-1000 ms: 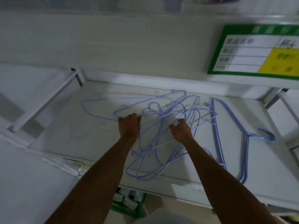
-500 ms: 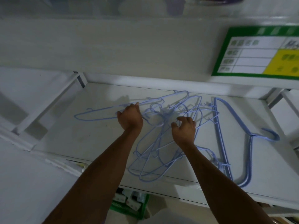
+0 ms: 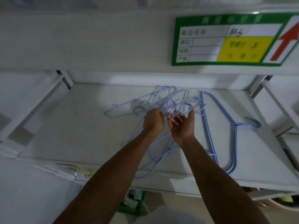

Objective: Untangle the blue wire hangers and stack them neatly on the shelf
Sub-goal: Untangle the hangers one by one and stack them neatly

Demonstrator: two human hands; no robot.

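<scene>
White shelf, centre: your left hand and right hand are each pinching wires of the blue hanger tangle, probably to separate one; the freed hangers are lying near the right edge.

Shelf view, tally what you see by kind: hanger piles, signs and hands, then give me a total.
tangled clump of blue hangers: 1 (too knotted to count the hangers in it)
neat stack of blue hangers: 1
green sign: 1
hands: 2, left hand and right hand, both gripping the clump
Total: 5
</scene>
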